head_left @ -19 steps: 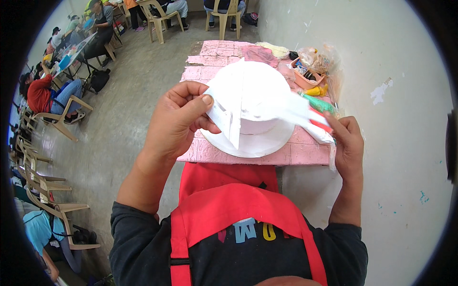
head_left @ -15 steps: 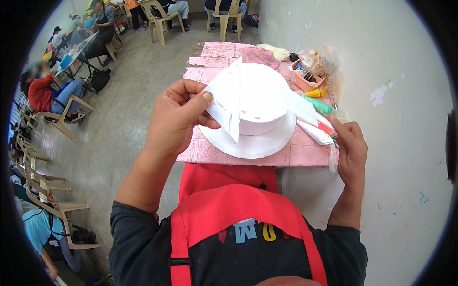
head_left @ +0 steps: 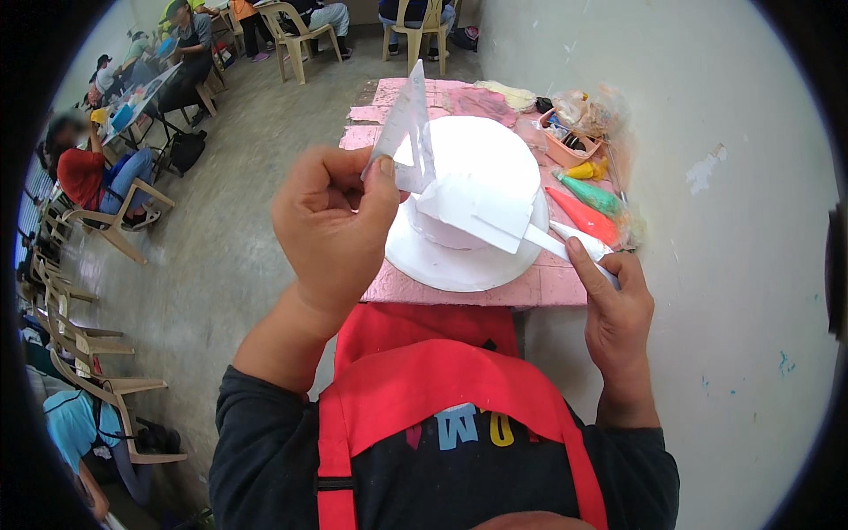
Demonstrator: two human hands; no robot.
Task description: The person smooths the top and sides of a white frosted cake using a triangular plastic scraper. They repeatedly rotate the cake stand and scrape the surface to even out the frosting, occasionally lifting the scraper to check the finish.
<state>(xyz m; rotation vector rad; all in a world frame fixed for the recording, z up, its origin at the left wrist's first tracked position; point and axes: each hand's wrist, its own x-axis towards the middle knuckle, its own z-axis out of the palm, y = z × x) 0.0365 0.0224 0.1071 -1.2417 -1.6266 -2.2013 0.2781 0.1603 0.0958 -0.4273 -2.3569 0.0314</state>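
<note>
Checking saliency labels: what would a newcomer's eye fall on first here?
Probably the white round cake-like form on the pink table, upper middle. Then the translucent triangle in the left hand and the white spatula in the right hand, both overlapping it in view. Last, the red bag, green bag and yellow bag along the table's right side.

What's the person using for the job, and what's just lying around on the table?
Being used:
clear triangle ruler, in left hand
white spatula, in right hand
round white cake on its board

Seems just lying there:
red bag, green bag, yellow bag
pink tub
pink cloth
</note>
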